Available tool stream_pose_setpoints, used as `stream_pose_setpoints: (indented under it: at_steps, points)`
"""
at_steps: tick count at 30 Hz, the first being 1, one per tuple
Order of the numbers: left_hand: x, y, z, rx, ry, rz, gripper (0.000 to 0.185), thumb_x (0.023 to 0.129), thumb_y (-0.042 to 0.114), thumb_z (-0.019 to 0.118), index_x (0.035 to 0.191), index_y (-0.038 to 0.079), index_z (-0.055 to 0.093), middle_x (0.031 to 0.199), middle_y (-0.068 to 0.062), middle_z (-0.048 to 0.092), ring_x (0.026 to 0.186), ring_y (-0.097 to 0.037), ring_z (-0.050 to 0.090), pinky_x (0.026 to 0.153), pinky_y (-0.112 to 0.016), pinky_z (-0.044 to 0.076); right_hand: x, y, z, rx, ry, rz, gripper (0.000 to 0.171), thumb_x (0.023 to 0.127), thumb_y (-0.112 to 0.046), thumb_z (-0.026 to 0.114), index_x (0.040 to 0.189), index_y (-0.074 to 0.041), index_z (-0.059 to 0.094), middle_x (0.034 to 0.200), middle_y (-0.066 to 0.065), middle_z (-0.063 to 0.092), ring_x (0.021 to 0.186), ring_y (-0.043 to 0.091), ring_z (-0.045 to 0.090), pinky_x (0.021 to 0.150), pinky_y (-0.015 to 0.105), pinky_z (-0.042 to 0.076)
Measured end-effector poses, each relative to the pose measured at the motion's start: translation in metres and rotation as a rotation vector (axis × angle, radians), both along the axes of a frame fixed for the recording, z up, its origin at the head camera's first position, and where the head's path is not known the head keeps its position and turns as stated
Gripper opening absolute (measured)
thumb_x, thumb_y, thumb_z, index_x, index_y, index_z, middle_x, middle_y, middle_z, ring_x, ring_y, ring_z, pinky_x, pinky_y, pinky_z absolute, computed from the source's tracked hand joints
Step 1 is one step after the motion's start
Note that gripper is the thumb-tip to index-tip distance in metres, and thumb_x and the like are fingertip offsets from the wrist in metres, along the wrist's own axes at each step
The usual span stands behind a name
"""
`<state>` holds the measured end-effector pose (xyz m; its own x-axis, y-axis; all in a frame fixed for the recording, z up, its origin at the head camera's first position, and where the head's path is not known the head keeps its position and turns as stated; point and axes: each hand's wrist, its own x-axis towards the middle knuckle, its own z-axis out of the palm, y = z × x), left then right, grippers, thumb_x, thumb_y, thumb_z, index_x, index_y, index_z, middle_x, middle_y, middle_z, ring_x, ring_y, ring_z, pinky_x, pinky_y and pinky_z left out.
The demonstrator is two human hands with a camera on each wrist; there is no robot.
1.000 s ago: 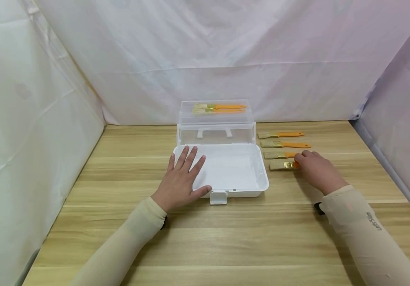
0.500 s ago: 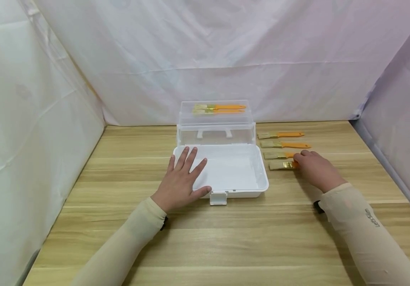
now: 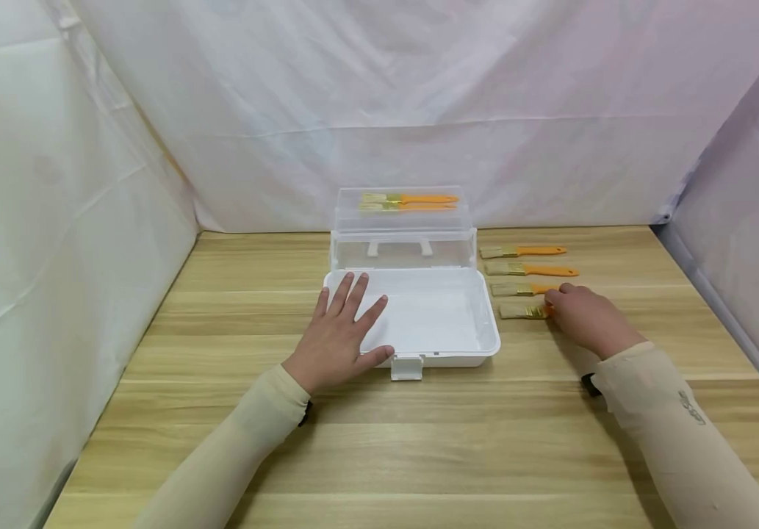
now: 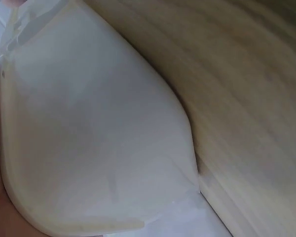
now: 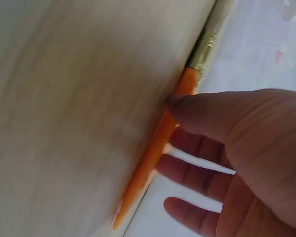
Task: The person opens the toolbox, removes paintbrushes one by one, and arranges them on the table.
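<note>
In the head view an open white plastic box [image 3: 432, 316] stands mid-table with its clear lid [image 3: 402, 253] tipped back. My left hand [image 3: 336, 334] lies over the box's front left edge, fingers spread, holding nothing. The left wrist view shows the box wall [image 4: 98, 128] close up. To the right of the box, my right hand [image 3: 591, 316] pinches the orange handle of the nearest paintbrush [image 3: 521, 312] between thumb and fingers. In the right wrist view the thumb presses on that handle [image 5: 148, 153], and its bristles point away.
Three more paintbrushes lie in a column behind the held one: a near brush [image 3: 511, 289], a middle brush [image 3: 531, 270] and a far brush [image 3: 524, 251]. Two brushes [image 3: 408, 199] show at the raised lid. White cloth [image 3: 392, 88] walls off the wooden table [image 3: 379, 448].
The nearest paintbrush has turned slightly in my right fingers, its metal band now showing a narrower side. My left hand stays on the box. The view has shifted a little.
</note>
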<state>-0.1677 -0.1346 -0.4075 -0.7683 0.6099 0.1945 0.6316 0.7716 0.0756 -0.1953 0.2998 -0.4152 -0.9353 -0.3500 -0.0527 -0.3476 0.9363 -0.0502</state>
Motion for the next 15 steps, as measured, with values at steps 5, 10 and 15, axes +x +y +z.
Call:
stream_pose_setpoints:
  at_steps: [5,10,15]
  points:
    - [0.0,0.002,0.0,-0.011,-0.019,-0.001,0.077,0.096,0.065,0.043,0.156,0.018,0.035,0.165,-0.017,0.002,0.151,-0.033,-0.008,0.115,-0.064,0.007,0.006,0.004,0.01,-0.04,-0.028,-0.036,0.03,0.091,-0.008,0.069,0.117,0.006,0.062,0.104,0.025,0.061,0.086,0.042,0.062,0.074,0.056,0.051]
    - [0.002,-0.002,0.001,0.009,-0.038,0.0,0.077,0.097,0.063,0.044,0.158,0.017,0.03,0.165,-0.017,-0.003,0.15,-0.034,-0.011,0.115,-0.063,0.006,0.009,0.001,0.022,-0.069,-0.027,-0.041,0.041,0.092,-0.017,0.072,0.121,0.008,0.059,0.114,0.03,0.06,0.098,0.049,0.061,0.082,0.06,0.048]
    - [0.007,-0.012,0.001,0.049,-0.033,0.032,0.082,0.098,0.068,0.033,0.159,0.013,0.025,0.165,-0.016,-0.009,0.15,-0.035,-0.013,0.115,-0.063,0.007,0.012,-0.003,0.035,-0.079,-0.01,-0.019,0.044,0.093,-0.02,0.07,0.123,0.009,0.058,0.119,0.032,0.058,0.109,0.053,0.056,0.089,0.063,0.045]
